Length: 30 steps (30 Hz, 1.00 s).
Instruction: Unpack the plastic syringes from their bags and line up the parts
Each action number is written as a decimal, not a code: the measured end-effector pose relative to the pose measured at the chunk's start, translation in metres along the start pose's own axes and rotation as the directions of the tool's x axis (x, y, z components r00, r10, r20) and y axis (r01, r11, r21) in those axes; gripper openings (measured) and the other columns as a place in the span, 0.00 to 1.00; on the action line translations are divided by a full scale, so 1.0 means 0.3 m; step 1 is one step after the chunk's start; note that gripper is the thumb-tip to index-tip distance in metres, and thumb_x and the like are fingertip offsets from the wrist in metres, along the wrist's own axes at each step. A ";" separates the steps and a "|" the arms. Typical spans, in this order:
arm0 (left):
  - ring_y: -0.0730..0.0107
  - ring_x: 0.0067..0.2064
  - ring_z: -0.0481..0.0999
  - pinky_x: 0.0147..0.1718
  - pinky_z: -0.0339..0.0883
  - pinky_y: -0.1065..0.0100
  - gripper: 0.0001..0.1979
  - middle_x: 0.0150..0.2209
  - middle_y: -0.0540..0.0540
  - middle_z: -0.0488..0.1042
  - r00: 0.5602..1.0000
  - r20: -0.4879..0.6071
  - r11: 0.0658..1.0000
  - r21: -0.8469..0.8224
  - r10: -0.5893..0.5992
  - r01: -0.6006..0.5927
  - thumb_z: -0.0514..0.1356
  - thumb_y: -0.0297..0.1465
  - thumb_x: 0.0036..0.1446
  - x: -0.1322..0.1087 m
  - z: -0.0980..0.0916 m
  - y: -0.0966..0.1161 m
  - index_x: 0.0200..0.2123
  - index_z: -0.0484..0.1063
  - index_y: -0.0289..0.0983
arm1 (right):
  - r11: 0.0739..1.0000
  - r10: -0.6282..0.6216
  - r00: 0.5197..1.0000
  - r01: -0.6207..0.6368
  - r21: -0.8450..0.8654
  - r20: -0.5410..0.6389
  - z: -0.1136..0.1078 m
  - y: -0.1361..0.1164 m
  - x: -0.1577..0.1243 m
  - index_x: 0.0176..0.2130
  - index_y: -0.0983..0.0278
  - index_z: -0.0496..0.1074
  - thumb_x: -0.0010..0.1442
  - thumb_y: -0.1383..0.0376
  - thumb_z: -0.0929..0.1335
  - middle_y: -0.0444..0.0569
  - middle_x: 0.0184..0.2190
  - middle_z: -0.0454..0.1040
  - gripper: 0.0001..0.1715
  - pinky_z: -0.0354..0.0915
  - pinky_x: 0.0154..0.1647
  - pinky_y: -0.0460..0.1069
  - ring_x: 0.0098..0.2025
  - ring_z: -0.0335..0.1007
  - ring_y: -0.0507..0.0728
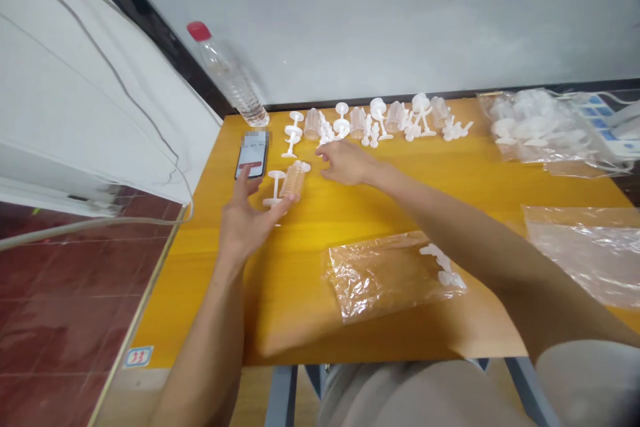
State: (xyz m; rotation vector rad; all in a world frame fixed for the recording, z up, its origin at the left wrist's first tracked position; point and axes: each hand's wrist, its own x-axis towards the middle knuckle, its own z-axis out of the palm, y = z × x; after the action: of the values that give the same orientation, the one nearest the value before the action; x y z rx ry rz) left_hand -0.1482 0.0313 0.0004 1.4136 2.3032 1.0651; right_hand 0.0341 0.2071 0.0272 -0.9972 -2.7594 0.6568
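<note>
My left hand (245,217) hovers over the yellow table (310,227) with its fingers apart. One fingertip reaches the lower edge of a phone (251,159) and its thumb lies next to a small ribbed clear cup (295,180) and a white plunger-like piece (275,188). My right hand (345,161) stretches forward with the fingers loosely bent, just short of a row of several white plastic pieces and clear cups (380,121) along the table's far edge. Neither hand holds anything that I can see.
A clear water bottle with a red cap (227,75) leans at the table's back left corner. A crumpled plastic bag (385,273) with a few white pieces lies near me. More bags sit at the right, one full of parts (540,130) and one flat (585,253).
</note>
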 end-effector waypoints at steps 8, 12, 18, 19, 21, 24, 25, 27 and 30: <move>0.59 0.40 0.85 0.43 0.80 0.62 0.19 0.38 0.46 0.85 0.883 0.445 0.921 -0.265 -0.147 0.287 0.69 0.49 0.56 -0.389 -0.042 0.071 0.39 0.83 0.41 | 0.922 0.340 0.939 -0.344 -0.176 -0.056 -0.137 0.100 -0.746 0.48 0.58 0.81 0.65 0.49 0.70 0.59 0.41 0.82 0.20 0.69 0.42 0.59 0.39 0.79 0.66; 0.57 0.39 0.85 0.41 0.80 0.62 0.22 0.37 0.45 0.85 0.834 0.479 0.919 -0.125 -0.274 0.373 0.70 0.53 0.50 -0.453 0.022 0.059 0.38 0.83 0.41 | 0.861 0.506 0.858 -0.509 -0.012 -0.092 0.002 0.121 -0.968 0.39 0.56 0.78 0.69 0.48 0.64 0.54 0.32 0.81 0.20 0.64 0.32 0.56 0.31 0.77 0.63; 0.62 0.32 0.82 0.32 0.76 0.65 0.18 0.31 0.47 0.83 0.874 0.415 0.937 -0.119 -0.255 0.330 0.69 0.49 0.52 -0.496 0.078 0.057 0.34 0.82 0.41 | 0.807 0.586 0.798 -0.560 0.189 -0.139 0.125 0.132 -0.977 0.42 0.58 0.78 0.68 0.51 0.65 0.49 0.29 0.80 0.18 0.63 0.32 0.53 0.31 0.76 0.61; 0.62 0.32 0.82 0.32 0.76 0.65 0.16 0.30 0.47 0.83 0.884 0.403 0.942 -0.131 -0.235 0.310 0.68 0.48 0.53 -0.502 0.081 0.059 0.33 0.82 0.41 | 0.799 0.590 0.795 -0.552 0.239 -0.138 0.131 0.139 -0.974 0.43 0.58 0.79 0.67 0.51 0.65 0.49 0.31 0.81 0.18 0.64 0.34 0.53 0.32 0.77 0.61; 0.61 0.33 0.83 0.34 0.77 0.64 0.14 0.31 0.48 0.84 0.900 0.386 0.956 -0.120 -0.204 0.269 0.67 0.46 0.54 -0.506 0.087 0.064 0.34 0.83 0.42 | 0.778 0.595 0.793 -0.526 0.343 -0.134 0.140 0.155 -0.975 0.44 0.58 0.80 0.67 0.51 0.66 0.49 0.34 0.82 0.18 0.67 0.36 0.53 0.35 0.78 0.60; 0.57 0.40 0.85 0.40 0.79 0.61 0.17 0.38 0.47 0.86 0.879 0.450 0.967 -0.110 -0.157 0.229 0.66 0.46 0.56 -0.483 0.093 0.078 0.43 0.85 0.43 | 0.733 0.613 0.778 -0.494 0.468 -0.139 0.152 0.179 -0.981 0.43 0.58 0.80 0.65 0.49 0.68 0.49 0.35 0.82 0.18 0.68 0.36 0.53 0.34 0.78 0.59; 0.56 0.42 0.85 0.42 0.79 0.60 0.19 0.41 0.46 0.86 0.868 0.477 0.968 -0.122 -0.139 0.221 0.66 0.47 0.57 -0.467 0.095 0.087 0.45 0.85 0.43 | 0.715 0.621 0.770 -0.482 0.506 -0.146 0.155 0.185 -0.982 0.43 0.59 0.80 0.65 0.49 0.68 0.49 0.34 0.82 0.19 0.68 0.36 0.52 0.33 0.77 0.58; 0.55 0.45 0.85 0.46 0.78 0.58 0.20 0.46 0.45 0.86 0.851 0.517 0.965 -0.160 -0.096 0.206 0.65 0.47 0.58 -0.427 0.097 0.109 0.47 0.85 0.43 | 0.682 0.641 0.749 -0.455 0.573 -0.169 0.154 0.195 -0.981 0.44 0.61 0.79 0.65 0.47 0.69 0.48 0.32 0.80 0.21 0.67 0.34 0.51 0.31 0.75 0.57; 0.55 0.50 0.83 0.50 0.76 0.57 0.20 0.51 0.43 0.84 0.834 0.552 0.950 -0.243 -0.030 0.195 0.65 0.47 0.59 -0.353 0.107 0.142 0.47 0.84 0.42 | 0.648 0.678 0.699 -0.419 0.636 -0.229 0.135 0.211 -0.969 0.46 0.62 0.78 0.64 0.45 0.70 0.48 0.31 0.79 0.25 0.66 0.31 0.50 0.29 0.73 0.55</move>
State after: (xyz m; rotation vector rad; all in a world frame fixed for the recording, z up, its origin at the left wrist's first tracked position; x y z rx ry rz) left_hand -0.0486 -0.0322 -0.0105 1.2399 1.7174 0.7902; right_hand 0.2841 0.0514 -0.0310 -1.6175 -1.6605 1.0463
